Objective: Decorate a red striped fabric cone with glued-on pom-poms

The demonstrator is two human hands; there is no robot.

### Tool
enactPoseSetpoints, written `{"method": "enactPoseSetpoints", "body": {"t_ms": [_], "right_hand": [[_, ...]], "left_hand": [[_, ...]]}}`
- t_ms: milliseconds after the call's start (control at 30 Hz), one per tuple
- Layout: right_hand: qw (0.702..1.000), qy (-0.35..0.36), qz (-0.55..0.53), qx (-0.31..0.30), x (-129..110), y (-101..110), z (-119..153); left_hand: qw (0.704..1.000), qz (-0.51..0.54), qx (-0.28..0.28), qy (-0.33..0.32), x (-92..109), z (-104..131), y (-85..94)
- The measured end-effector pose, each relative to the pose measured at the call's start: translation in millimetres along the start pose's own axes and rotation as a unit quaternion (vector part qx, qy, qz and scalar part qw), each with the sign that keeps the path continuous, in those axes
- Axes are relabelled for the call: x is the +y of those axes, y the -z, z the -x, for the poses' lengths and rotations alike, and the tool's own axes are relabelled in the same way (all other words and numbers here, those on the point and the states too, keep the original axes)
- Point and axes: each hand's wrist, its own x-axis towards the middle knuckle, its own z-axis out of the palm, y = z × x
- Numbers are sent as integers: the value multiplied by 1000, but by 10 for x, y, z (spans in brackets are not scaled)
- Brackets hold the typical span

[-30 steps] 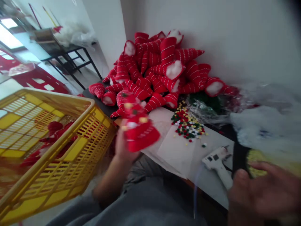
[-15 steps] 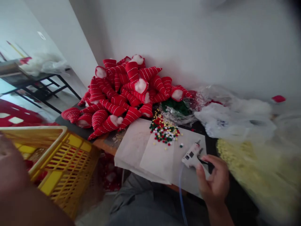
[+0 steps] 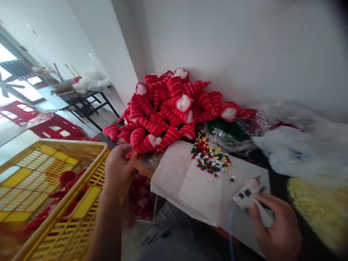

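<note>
My left hand (image 3: 119, 166) reaches over the rim of the yellow basket, its fingers closed at the tip of a red striped cone (image 3: 146, 144) stuffed with white filling, at the near edge of the heap. At the lower right, my right hand (image 3: 280, 224) has thumb and fingers at the handle of a white glue gun (image 3: 248, 193), which lies on the paper. Small red, green, white and yellow pompoms (image 3: 210, 157) are scattered on white paper sheets (image 3: 201, 192) between the hands.
A yellow basket (image 3: 84, 206) with red items in it stands at the left. Behind the paper lie plastic bags (image 3: 293, 145) and a green bundle (image 3: 228, 128). Yellow material (image 3: 312, 203) in a bag lies at the right. A wall rises behind the heap.
The view has turned left, showing more of the basket. My left hand has moved from the left edge to the heap's near edge. My right hand remains at the glue gun.
</note>
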Motion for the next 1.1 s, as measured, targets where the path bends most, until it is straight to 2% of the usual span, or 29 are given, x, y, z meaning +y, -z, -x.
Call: {"method": "enactPoseSetpoints", "body": {"t_ms": [67,100,233,333,433,533,600,667,800,900,1000,1100], "right_hand": [[1000,15,-7,6,-36,-9,-29],[1000,20,-11,8,-48,-8,-33],[1000,22,-5,12,-65,38,4],[1000,6,3,18,-53,99,63],[999,-24,7,28,-17,142,128],[998,-53,-11,36,8,135,160],[995,-77,-45,35,-25,99,122],[990,-104,-93,8,-126,39,7],[957,-162,-219,-104,-469,-165,-420],[933,-180,-284,-130,-666,-400,-743],[925,-197,-286,-153,-710,-630,-900],[925,-217,-256,-177,-652,-764,-890]], "left_hand": [[984,-121,-106,-80,147,-16,-251],[968,-173,-141,-114,186,-41,-358],[924,-288,-182,-172,123,-236,-651],[917,-303,-188,-179,26,-395,-690],[931,-264,-167,-189,20,-496,-572],[943,-229,-121,-207,84,-530,-401],[947,-203,-83,-233,147,-513,-331],[947,-162,-55,-272,234,-455,-329],[932,-77,-4,-354,506,-228,-515],[910,-38,20,-413,745,-37,-723],[884,-18,18,-466,926,94,-897],[880,1,21,-474,1020,166,-1002]]}}
